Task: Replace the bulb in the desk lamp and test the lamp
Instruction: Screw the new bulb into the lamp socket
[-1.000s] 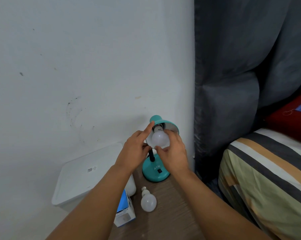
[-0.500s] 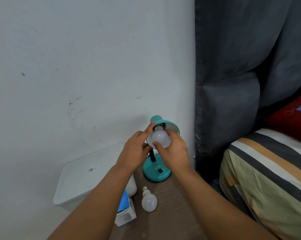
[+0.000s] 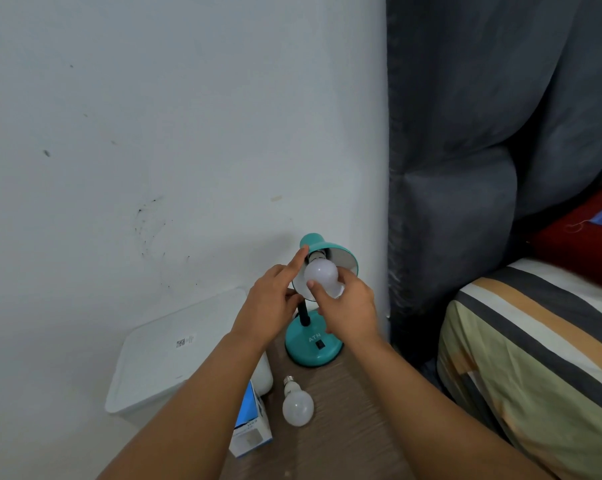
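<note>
A teal desk lamp [image 3: 311, 348] stands on the wooden table [image 3: 344, 410], its shade [image 3: 337, 252] tilted toward me. A white bulb [image 3: 322, 273] sits with its base in the shade's socket. My right hand [image 3: 348, 311] grips this bulb from below and the right, thumb on its front. My left hand [image 3: 270, 304] holds the shade's left rim, with the index finger stretched up along it. A second white bulb [image 3: 297, 405] lies loose on the table in front of the lamp's base. The lamp is unlit.
A blue and white bulb box [image 3: 252, 426] lies at the table's left edge under my left forearm. A white lidded bin [image 3: 174, 355] stands left of the table by the wall. A striped bed [image 3: 535, 358] and grey curtain [image 3: 465, 168] are on the right.
My right hand has shifted a little round the bulb, thumb now lower on its front. The left hand stays on the shade.
</note>
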Demonstrator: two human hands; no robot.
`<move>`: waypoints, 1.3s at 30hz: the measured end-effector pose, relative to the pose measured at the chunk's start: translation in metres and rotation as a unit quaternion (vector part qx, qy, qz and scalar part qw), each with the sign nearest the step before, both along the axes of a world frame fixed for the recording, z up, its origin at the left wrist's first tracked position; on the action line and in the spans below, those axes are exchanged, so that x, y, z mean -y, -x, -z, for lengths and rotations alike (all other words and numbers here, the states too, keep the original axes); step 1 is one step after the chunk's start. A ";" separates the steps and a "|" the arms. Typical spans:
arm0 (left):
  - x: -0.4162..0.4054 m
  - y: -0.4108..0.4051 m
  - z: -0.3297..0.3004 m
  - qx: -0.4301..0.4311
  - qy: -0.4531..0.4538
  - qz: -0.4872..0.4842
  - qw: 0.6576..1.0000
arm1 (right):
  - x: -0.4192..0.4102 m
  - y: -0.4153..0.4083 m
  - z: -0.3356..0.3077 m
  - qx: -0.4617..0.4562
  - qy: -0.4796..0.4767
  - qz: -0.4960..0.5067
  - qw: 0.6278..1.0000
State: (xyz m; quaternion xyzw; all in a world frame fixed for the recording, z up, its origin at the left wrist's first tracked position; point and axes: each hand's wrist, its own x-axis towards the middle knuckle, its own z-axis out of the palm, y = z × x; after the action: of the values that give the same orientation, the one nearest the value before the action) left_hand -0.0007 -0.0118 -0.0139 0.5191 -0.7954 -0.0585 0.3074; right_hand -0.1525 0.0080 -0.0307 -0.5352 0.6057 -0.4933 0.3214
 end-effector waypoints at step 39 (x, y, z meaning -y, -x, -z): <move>-0.008 0.007 -0.004 -0.013 -0.018 -0.015 1.000 | 0.003 0.004 -0.005 -0.078 -0.001 -0.028 0.997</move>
State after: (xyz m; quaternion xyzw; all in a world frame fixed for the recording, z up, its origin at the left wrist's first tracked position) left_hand -0.0075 -0.0034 -0.0094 0.5360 -0.7819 -0.0753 0.3092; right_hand -0.1563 0.0046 -0.0261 -0.5883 0.6142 -0.4407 0.2871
